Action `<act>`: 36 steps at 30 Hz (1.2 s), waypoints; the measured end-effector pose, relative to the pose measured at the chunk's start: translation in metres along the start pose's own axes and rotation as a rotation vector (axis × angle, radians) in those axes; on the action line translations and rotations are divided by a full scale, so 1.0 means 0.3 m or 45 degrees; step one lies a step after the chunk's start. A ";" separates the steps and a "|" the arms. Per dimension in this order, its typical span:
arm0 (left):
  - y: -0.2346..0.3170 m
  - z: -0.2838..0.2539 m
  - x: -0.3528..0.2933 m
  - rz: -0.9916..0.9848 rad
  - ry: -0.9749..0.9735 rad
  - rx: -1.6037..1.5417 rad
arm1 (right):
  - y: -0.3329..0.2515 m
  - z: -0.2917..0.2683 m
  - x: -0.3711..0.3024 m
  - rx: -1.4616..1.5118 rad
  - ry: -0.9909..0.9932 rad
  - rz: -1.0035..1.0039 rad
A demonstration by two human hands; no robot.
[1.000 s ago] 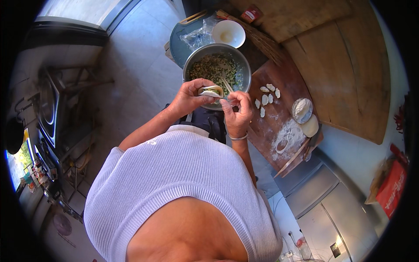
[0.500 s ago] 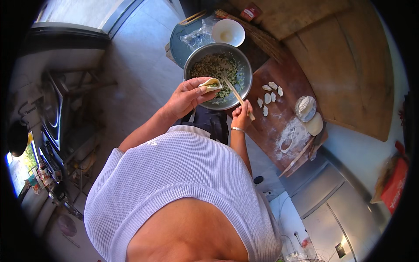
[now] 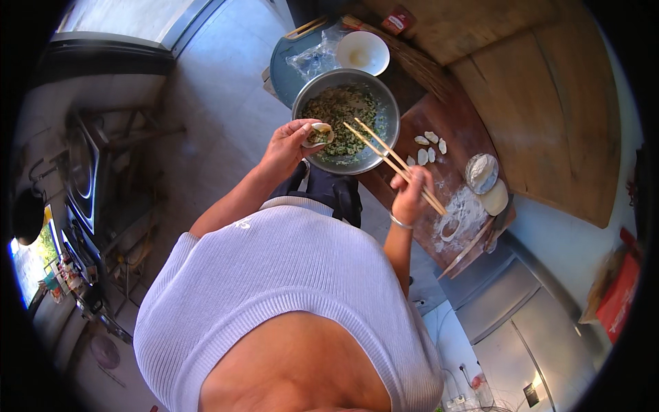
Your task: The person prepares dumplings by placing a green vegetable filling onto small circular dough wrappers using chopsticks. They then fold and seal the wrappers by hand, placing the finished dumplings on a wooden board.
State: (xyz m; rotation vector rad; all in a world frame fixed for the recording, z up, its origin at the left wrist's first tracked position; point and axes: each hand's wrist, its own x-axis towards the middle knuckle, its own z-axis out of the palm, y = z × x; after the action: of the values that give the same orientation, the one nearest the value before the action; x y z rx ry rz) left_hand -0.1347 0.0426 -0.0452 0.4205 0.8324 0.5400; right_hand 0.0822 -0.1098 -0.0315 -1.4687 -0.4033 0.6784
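Observation:
My left hand is closed on a dumpling wrapper, which is cupped around some green filling, over the near left rim of a metal bowl. Chopped filling covers the bottom of that bowl. A pair of wooden chopsticks is gripped in my right hand, to the right of the bowl. The chopstick tips are slightly apart above the filling. Several small white dumplings lie on the reddish-brown board beyond my right hand.
On the board are spilled flour, a bowl of flour, a round of dough and a thin rolling pin. Behind the metal bowl stand a white bowl and a clear plastic bag on a blue-green surface.
My right hand has moved right and nearer, drawing the chopsticks back from the wrapper and filling. My left hand has shifted slightly left, and the wrapper is folded into a tighter cup.

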 end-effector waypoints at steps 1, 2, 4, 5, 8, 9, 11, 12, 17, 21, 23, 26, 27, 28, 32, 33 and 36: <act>-0.001 -0.006 0.005 -0.010 0.028 -0.006 | -0.043 -0.006 -0.010 0.139 0.002 -0.021; -0.004 -0.005 0.010 -0.019 0.055 -0.011 | -0.077 -0.013 -0.018 0.184 -0.039 -0.046; -0.009 -0.009 0.017 -0.025 0.085 -0.017 | -0.120 -0.012 -0.028 0.214 -0.125 -0.085; -0.012 -0.009 0.022 -0.025 0.083 -0.015 | -0.137 -0.001 -0.028 0.170 -0.171 -0.077; -0.020 -0.006 0.034 -0.033 0.075 -0.011 | -0.158 0.031 -0.030 0.053 -0.317 -0.077; -0.020 -0.005 0.037 -0.036 0.072 -0.010 | -0.156 0.037 -0.027 -0.016 -0.350 -0.104; -0.019 0.000 0.036 -0.052 0.096 -0.010 | -0.156 0.050 -0.022 -0.150 -0.417 -0.158; -0.018 0.000 0.036 -0.060 0.109 -0.010 | -0.161 0.058 -0.020 -0.165 -0.412 -0.181; -0.018 -0.013 0.042 -0.021 0.123 -0.069 | -0.201 0.063 -0.010 -0.311 -0.324 -0.303; -0.018 -0.015 0.051 0.014 0.080 -0.082 | -0.198 0.055 -0.008 -0.215 -0.316 -0.322; -0.017 -0.019 0.055 -0.015 0.054 -0.068 | -0.201 0.081 -0.013 -0.187 -0.352 -0.288; -0.011 0.002 0.052 -0.049 0.076 -0.070 | -0.166 0.081 -0.003 -0.260 -0.438 -0.316; -0.008 0.008 0.049 -0.058 0.095 -0.074 | -0.157 0.082 -0.003 -0.226 -0.417 -0.283; -0.009 0.003 0.049 -0.068 0.101 -0.083 | -0.148 0.076 -0.005 -0.188 -0.357 -0.256; -0.004 -0.019 0.058 -0.132 0.155 -0.097 | -0.124 0.025 0.023 -0.197 -0.180 -0.251; -0.002 -0.020 0.059 -0.156 0.176 -0.095 | -0.126 0.020 0.027 -0.203 -0.147 -0.221; 0.006 -0.012 0.051 -0.176 0.133 -0.128 | -0.087 0.007 0.036 -0.295 -0.186 -0.177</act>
State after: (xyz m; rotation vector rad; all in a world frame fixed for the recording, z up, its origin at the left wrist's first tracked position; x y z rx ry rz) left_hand -0.1298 0.0537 -0.0552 0.2419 0.9232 0.4766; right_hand 0.0935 -0.1004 -0.0072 -1.5967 -0.7098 0.6454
